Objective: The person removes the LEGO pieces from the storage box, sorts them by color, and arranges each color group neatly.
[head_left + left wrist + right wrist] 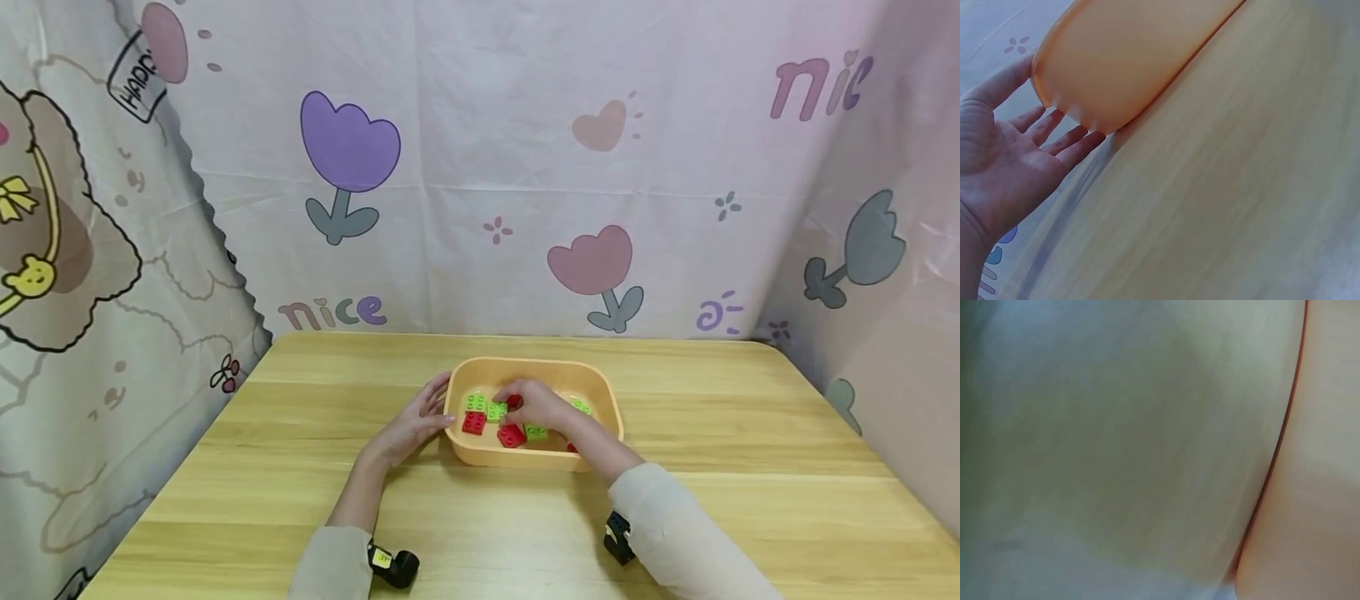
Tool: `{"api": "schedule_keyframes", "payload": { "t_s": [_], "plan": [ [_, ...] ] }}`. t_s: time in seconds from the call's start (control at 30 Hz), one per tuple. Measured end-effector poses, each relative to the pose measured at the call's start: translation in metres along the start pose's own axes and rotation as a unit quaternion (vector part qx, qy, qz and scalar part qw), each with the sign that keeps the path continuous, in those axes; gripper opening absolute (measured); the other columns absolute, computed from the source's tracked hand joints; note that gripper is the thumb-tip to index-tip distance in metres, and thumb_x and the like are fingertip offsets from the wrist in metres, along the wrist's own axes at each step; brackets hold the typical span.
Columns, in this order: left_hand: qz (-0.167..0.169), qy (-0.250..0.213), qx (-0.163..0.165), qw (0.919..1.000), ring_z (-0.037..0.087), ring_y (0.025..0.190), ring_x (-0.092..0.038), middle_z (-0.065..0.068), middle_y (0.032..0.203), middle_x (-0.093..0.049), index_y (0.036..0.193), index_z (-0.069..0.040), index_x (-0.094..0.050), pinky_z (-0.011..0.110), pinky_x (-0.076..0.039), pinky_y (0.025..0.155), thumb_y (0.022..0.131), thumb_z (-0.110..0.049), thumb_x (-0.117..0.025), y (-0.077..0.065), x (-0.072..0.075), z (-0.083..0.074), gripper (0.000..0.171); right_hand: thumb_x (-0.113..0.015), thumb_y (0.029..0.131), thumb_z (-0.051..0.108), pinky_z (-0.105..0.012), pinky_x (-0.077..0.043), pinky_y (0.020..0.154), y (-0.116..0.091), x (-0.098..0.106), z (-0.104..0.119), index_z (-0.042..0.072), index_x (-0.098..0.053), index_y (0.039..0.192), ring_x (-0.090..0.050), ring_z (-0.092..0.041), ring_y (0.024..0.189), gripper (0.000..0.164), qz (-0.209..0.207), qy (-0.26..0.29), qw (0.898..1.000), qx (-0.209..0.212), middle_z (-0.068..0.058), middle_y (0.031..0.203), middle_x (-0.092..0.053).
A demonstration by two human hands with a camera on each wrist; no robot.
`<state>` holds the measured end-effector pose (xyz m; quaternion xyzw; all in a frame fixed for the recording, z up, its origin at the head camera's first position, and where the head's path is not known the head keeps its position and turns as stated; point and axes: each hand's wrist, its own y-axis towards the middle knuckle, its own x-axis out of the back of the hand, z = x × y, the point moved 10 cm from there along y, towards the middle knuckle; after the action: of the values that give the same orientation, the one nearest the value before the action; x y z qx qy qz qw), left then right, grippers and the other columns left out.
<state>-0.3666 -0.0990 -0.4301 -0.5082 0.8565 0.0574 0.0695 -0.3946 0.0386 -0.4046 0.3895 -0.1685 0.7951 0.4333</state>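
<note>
A shallow yellow-orange plastic bin [480, 456] stands on the table with red and green toy building bricks inside. My left hand [412, 425] holds its left end. In the left wrist view, that hand [1019, 147] has its thumb at the rim and its fingers against the outer wall of the bin [1122, 56]. My right hand [542, 406] reaches inside, with thumb and index fingertips at a green brick [496, 412]; whether they grip it cannot be told. A red brick [513, 402] shows partly under this hand. The right wrist view shows only the bin's wall [1310, 506] and the table.
Inside the bin, another green brick [476, 402] and a red brick [474, 423] lie at the left. Nearer the front are a red brick [512, 436] and a green brick [536, 432]. A patterned cloth [480, 167] hangs behind the wooden table [735, 417].
</note>
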Motion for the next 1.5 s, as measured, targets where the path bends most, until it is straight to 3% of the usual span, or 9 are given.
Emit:
{"api": "schedule_keyframes", "payload": {
  "t_s": [0.67,1.03,1.3,1.5],
  "plan": [
    [-0.009,0.009,0.001,0.9999,0.030,0.135,-0.015,0.010,0.152,-0.009,0.147,-0.014,-0.015,0.038,-0.031,0.103,0.087,0.005,-0.053,-0.001,0.003,0.002,0.074,-0.073,0.075,0.007,-0.039,-0.040,0.095,0.000,0.001,0.003,0.003,-0.069,0.104,-0.051,-0.027,0.107,0.030,-0.001,-0.033,0.999,0.030,-0.012,0.113,-0.059],
    [-0.007,-0.003,-0.001,1.0000,0.030,0.136,-0.011,0.011,0.152,-0.006,0.148,-0.011,-0.013,0.040,-0.026,0.105,0.086,0.008,-0.052,0.000,0.001,-0.001,0.076,-0.072,0.076,0.004,-0.041,-0.040,0.096,0.000,0.007,0.001,0.003,-0.067,0.107,-0.049,-0.028,0.111,0.031,-0.010,0.022,1.000,0.005,-0.012,0.117,-0.057],
    [-0.007,0.008,-0.004,0.9999,0.029,0.136,-0.012,0.010,0.152,-0.007,0.148,-0.011,-0.012,0.038,-0.027,0.104,0.086,0.007,-0.053,-0.001,0.001,-0.002,0.076,-0.070,0.078,0.002,-0.030,-0.049,0.081,0.001,0.012,0.002,0.003,-0.067,0.108,-0.053,-0.023,0.101,0.031,-0.010,0.025,1.000,0.010,-0.010,0.116,-0.058],
    [-0.004,0.014,-0.009,0.9999,0.029,0.136,-0.012,0.011,0.152,-0.007,0.148,-0.010,-0.012,0.038,-0.025,0.105,0.086,0.007,-0.053,-0.001,0.001,-0.003,0.076,-0.070,0.078,0.003,-0.032,-0.048,0.084,0.002,0.012,0.003,0.003,-0.067,0.109,-0.051,-0.026,0.107,0.031,-0.005,0.015,1.000,0.017,-0.012,0.118,-0.057]
  ]
}}
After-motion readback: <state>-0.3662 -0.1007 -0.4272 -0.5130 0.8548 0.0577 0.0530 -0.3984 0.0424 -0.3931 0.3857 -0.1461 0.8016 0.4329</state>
